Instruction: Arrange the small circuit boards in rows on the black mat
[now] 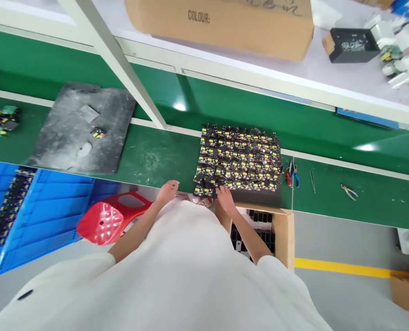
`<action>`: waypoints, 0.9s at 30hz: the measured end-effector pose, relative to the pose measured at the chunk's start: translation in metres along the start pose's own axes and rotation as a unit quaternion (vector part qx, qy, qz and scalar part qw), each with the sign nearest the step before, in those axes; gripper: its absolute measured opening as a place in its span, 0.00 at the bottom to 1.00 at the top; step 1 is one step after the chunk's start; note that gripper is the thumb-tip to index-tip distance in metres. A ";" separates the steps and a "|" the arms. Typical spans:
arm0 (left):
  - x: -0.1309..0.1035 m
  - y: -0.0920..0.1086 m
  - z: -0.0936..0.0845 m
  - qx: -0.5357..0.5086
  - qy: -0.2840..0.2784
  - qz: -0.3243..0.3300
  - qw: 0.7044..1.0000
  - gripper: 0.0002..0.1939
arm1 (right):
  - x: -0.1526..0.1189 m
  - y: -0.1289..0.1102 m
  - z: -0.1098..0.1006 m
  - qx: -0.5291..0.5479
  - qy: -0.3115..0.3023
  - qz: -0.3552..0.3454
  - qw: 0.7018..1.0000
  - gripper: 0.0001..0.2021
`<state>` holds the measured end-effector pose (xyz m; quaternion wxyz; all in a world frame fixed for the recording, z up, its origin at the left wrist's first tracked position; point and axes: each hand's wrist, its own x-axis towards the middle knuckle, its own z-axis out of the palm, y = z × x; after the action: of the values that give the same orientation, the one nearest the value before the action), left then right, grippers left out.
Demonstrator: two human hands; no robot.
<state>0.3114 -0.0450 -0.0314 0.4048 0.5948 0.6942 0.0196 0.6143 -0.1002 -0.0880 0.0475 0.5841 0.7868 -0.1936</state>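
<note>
My left hand [169,189] rests at the front edge of the green bench with its fingers loosely apart, and nothing shows in it. My right hand [225,197] is at the near side of a dense array of small circuit boards [241,158] with black parts and yellow labels. Its fingers are bent together on a circuit board [209,184] at the array's near left; the fingertips are partly hidden among the dark parts. The boards stand in rows on a dark mat [259,197], whose bare near strip shows to the right of my hand.
On the left lies a grey mat [66,124] with a small board [99,133] on it. Pliers [349,191], tweezers [312,181] and blue-handled cutters [295,174] lie right. Below are a carton [283,234], red stool [103,223] and blue crate [49,207]. A slanted post [122,64] rises behind.
</note>
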 end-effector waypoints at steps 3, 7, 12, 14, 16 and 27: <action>-0.008 -0.015 -0.004 -0.012 0.017 -0.044 0.999 0.15 | -0.005 -0.001 0.001 -0.008 -0.001 -0.012 1.000 0.16; -0.012 -0.023 -0.002 -0.028 0.017 -0.071 0.997 0.15 | -0.007 -0.004 -0.001 -0.023 0.005 -0.018 1.000 0.17; -0.006 -0.022 0.000 -0.044 0.006 -0.057 0.997 0.14 | -0.001 0.001 -0.007 -0.027 0.001 -0.034 0.999 0.16; -0.003 -0.022 0.001 -0.047 0.001 -0.049 0.998 0.14 | 0.002 0.003 -0.008 -0.023 -0.007 -0.043 0.999 0.15; -0.001 -0.022 0.002 -0.048 -0.003 -0.045 0.998 0.14 | 0.003 0.003 -0.007 -0.018 -0.013 -0.047 0.999 0.15; 0.001 -0.031 -0.001 -0.063 -0.011 -0.054 0.997 0.15 | 0.000 -0.018 0.005 -0.003 -0.006 -0.020 1.000 0.15</action>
<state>0.2857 -0.0527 -0.0464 0.4492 0.5302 0.7183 0.0348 0.5965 -0.1065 -0.0879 0.0503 0.5667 0.7987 -0.1960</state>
